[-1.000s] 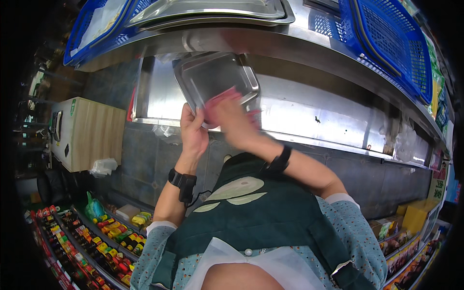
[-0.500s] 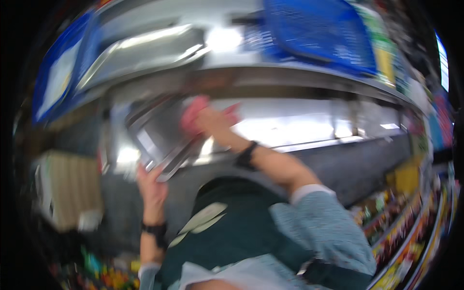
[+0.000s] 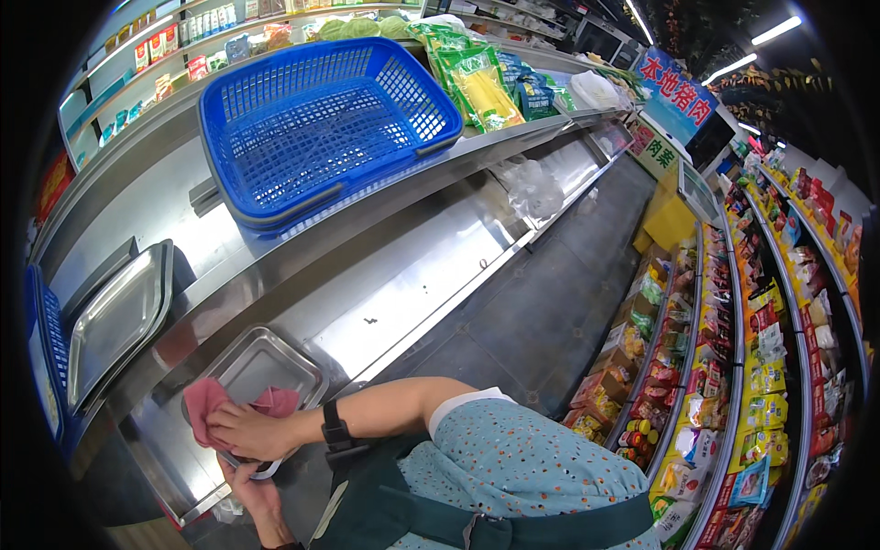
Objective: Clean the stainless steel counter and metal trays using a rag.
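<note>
A shallow rectangular metal tray (image 3: 275, 367) rests over the steel ledge at the lower left. My left hand (image 3: 257, 495) grips its near edge, with the fingers partly hidden beneath my right hand. Bunched under my right hand (image 3: 249, 431) is a pink cloth (image 3: 206, 403), pressed against the near left part of the tray. My right fingers are bent over the cloth, and one end of it sticks out to the right over the tray's inside.
A blue plastic basket (image 3: 225, 160) stands on the raised steel counter. Left of it leans another metal tray (image 3: 119, 312). A clear plastic bag (image 3: 532, 188) lies on the lower steel ledge (image 3: 412, 275). Snack shelves (image 3: 770, 376) run along the right, past a dark tiled floor (image 3: 513, 307).
The view has swung to the right and sharpened. On the tray, my right hand and the cloth have moved to the near left end, close to my left hand, which still holds the edge.
</note>
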A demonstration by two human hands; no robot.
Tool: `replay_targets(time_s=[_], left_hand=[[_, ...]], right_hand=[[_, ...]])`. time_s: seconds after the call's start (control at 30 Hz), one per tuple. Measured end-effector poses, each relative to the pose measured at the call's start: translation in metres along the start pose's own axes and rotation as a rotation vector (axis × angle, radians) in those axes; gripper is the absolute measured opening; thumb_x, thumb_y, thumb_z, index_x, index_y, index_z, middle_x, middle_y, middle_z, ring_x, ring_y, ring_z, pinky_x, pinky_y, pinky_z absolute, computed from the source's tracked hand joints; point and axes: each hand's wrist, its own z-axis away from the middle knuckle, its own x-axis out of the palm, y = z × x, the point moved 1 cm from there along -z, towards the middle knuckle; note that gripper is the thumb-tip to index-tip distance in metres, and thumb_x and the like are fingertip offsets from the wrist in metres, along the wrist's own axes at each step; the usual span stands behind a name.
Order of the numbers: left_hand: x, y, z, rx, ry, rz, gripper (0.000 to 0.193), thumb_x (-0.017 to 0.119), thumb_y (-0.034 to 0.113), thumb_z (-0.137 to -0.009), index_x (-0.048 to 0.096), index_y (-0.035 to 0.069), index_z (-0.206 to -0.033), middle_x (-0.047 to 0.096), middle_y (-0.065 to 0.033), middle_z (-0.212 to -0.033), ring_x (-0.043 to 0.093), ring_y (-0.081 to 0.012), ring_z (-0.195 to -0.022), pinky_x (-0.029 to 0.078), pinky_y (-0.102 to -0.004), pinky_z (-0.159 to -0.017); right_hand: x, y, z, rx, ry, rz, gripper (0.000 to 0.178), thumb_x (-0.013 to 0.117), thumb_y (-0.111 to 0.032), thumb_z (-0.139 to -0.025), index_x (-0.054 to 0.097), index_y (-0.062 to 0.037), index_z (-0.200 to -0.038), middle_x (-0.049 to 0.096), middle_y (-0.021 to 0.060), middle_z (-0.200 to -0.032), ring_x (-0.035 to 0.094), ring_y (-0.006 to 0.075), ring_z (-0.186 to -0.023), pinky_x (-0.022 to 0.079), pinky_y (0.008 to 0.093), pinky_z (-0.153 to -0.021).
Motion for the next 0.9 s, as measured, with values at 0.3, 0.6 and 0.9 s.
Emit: replay_targets(time_s=[0.3,0.6,0.9], left_hand=[[0.012,0.018,0.007,0.111,0.036,-0.052,0.072,0.049,-0.007,-0.058,0.043,0.000,-0.129,0.055,-0.0115,-0.116,0.057,-0.0248,-0.104,0.047,-0.0350,-0.094],[0.027,0.009,0.012,0.041,-0.090,-0.145,0.071,0.050,-0.007,-0.058,0.044,0.000,-0.128,0.055,-0.0087,-0.114,0.056,-0.0224,-0.104,0.044,-0.0328,-0.093],[0.022,0.019,0.005,0.060,-0.072,-0.231,0.076,0.049,-0.008,-0.059,0.040,0.000,-0.134,0.052,-0.0096,-0.123,0.053,-0.0236,-0.113,0.044,-0.0336,-0.095]], right_hand=[[-0.078,0.049,0.057,-0.023,-0.133,0.385,0.027,0.057,-0.013,-0.078,0.054,-0.0070,-0.104,0.046,0.0101,-0.115,0.046,0.0285,-0.106,0.039,0.0405,-0.080],[-0.063,0.109,0.029,0.277,0.311,0.363,0.030,0.054,-0.012,-0.080,0.050,0.0003,-0.107,0.042,0.0174,-0.116,0.043,0.0338,-0.113,0.036,0.0403,-0.096],[-0.050,-0.004,-0.039,-0.303,0.153,-0.044,0.014,0.049,-0.011,-0.084,0.050,-0.0050,-0.097,0.046,0.0141,-0.102,0.046,0.0324,-0.095,0.038,0.0426,-0.089]])
